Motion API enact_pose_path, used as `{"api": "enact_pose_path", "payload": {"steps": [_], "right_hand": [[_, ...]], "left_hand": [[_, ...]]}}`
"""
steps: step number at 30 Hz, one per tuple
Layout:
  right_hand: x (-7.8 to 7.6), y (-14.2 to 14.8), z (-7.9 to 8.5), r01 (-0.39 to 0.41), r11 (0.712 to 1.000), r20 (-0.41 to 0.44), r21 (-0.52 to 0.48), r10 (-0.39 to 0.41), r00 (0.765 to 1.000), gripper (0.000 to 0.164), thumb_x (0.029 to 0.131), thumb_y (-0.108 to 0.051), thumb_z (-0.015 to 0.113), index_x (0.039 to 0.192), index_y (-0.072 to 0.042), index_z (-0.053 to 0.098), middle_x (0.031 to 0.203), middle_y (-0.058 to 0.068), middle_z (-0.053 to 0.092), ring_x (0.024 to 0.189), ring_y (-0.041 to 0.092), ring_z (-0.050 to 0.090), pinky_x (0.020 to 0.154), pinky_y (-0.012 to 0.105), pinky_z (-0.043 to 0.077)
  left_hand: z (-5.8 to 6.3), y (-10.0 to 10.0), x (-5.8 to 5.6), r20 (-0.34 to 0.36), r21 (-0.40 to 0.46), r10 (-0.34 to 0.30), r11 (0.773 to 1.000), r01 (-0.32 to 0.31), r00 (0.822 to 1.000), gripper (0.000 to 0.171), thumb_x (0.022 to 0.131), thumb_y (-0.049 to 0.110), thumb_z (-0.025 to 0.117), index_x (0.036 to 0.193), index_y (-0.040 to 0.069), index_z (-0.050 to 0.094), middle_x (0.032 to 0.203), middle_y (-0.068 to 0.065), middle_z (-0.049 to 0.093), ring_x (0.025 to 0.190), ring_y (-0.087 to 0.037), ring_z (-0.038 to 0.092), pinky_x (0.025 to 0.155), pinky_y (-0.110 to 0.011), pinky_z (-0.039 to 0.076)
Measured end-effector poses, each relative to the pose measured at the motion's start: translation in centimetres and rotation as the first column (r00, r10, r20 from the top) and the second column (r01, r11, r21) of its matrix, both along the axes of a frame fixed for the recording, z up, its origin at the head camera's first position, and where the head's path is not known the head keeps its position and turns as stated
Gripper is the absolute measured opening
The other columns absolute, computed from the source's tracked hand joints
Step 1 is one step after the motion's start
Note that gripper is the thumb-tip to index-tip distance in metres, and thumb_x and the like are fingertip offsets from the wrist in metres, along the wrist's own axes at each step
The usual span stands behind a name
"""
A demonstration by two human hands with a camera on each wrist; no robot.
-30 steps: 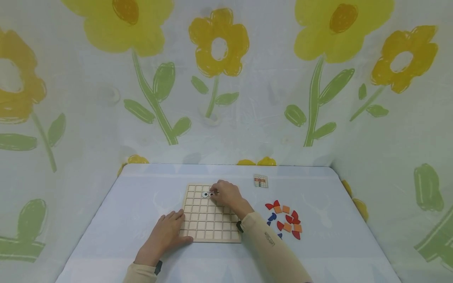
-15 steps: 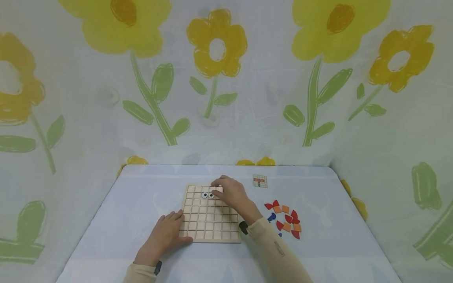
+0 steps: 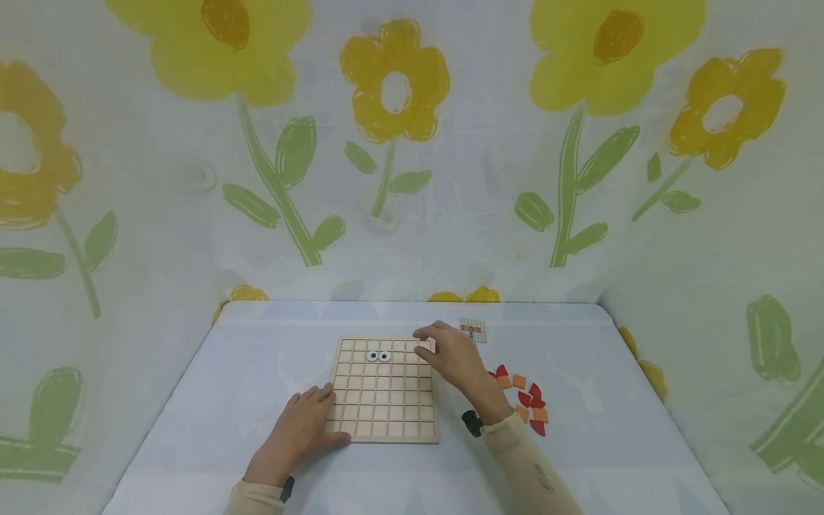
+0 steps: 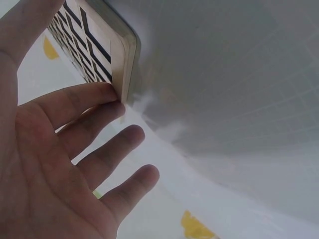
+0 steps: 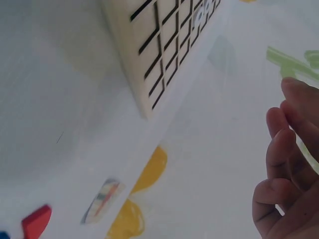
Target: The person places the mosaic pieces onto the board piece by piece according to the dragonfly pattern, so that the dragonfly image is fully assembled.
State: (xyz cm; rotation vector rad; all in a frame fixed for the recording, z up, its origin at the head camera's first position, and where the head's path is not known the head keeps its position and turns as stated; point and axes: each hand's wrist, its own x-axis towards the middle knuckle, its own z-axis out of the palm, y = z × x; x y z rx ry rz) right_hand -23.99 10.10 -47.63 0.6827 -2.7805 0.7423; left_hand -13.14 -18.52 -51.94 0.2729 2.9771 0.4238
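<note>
A square wooden grid board point(image 3: 383, 413) lies on the table in the head view. Two round white pieces with black dots, like eyes point(image 3: 379, 356), sit side by side in cells near its far edge. My left hand point(image 3: 304, 418) rests at the board's near left corner, thumb along the front edge. The left wrist view shows its fairly straight fingers point(image 4: 104, 92) touching the board's side. Above the board's far right corner, my right hand point(image 3: 457, 360) hovers with thumb and forefinger apart, holding nothing visible. Its fingers are loosely bent in the right wrist view.
To the right of the board lie several red quarter-round pieces point(image 3: 538, 428) and orange squares point(image 3: 518, 382). A small printed pattern card point(image 3: 476, 336) lies behind the right hand. The right forearm covers part of the loose pieces. Flower-printed cloth point(image 3: 450, 236) walls surround the table.
My right hand has let go of the right eye piece, leaving it in its cell, and has moved right across the board. My left hand stays put.
</note>
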Motion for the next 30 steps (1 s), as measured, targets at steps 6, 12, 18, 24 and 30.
{"api": "enact_pose_path", "payload": {"steps": [6, 12, 18, 24, 30], "right_hand": [[0.5, 2.9, -0.1, 0.053, 0.999, -0.020, 0.009, -0.052, 0.998, 0.029, 0.088, -0.026, 0.082, 0.116, -0.020, 0.077, 0.103, -0.007, 0.071, 0.067, 0.006, 0.051, 0.054, 0.022, 0.045], [1.3, 6.2, -1.5, 0.118, 0.992, 0.040, 0.048, -0.120, 0.992, 0.030, 0.086, -0.024, 0.083, 0.115, -0.020, 0.076, 0.103, -0.006, 0.071, 0.069, 0.007, 0.049, 0.053, 0.023, 0.044], [2.0, 8.7, -2.2, 0.155, 0.984, 0.129, 0.088, -0.165, 0.978, 0.033, 0.087, -0.022, 0.083, 0.119, -0.018, 0.075, 0.105, -0.003, 0.069, 0.071, 0.010, 0.051, 0.057, 0.023, 0.048], [2.0, 11.0, -2.6, 0.187, 0.975, 0.220, 0.121, -0.210, 0.953, 0.037, 0.088, -0.024, 0.082, 0.123, -0.019, 0.073, 0.109, -0.002, 0.068, 0.078, 0.013, 0.055, 0.071, 0.031, 0.057], [2.0, 12.5, -3.2, 0.206, 0.971, 0.292, 0.124, -0.234, 0.927, 0.040, 0.088, -0.019, 0.082, 0.127, -0.018, 0.072, 0.120, 0.001, 0.068, 0.090, 0.016, 0.059, 0.084, 0.039, 0.061]], "left_hand": [[-0.1, 0.0, -0.1, -0.009, -0.001, -0.004, 1.000, 0.004, 1.000, 0.091, 0.075, 0.050, 0.086, 0.137, -0.009, 0.057, 0.147, -0.023, 0.051, 0.135, -0.045, 0.046, 0.113, -0.065, 0.034], [0.1, 0.1, 0.0, -0.016, 0.007, -0.006, 1.000, 0.007, 1.000, 0.090, 0.075, 0.050, 0.086, 0.137, -0.008, 0.057, 0.147, -0.023, 0.051, 0.135, -0.045, 0.046, 0.113, -0.065, 0.034], [0.1, 0.0, 0.0, -0.023, 0.002, -0.008, 1.000, 0.008, 1.000, 0.089, 0.075, 0.050, 0.086, 0.136, -0.008, 0.057, 0.147, -0.023, 0.051, 0.135, -0.045, 0.047, 0.113, -0.065, 0.034], [-0.2, 0.0, 0.1, -0.015, 0.003, 0.000, 1.000, 0.000, 1.000, 0.090, 0.075, 0.051, 0.086, 0.137, -0.008, 0.057, 0.148, -0.023, 0.050, 0.136, -0.045, 0.046, 0.113, -0.065, 0.033], [-0.4, -0.2, 0.0, -0.017, -0.005, 0.000, 1.000, 0.000, 1.000, 0.092, 0.075, 0.053, 0.085, 0.137, -0.008, 0.056, 0.149, -0.023, 0.050, 0.136, -0.046, 0.046, 0.113, -0.066, 0.033]]}}
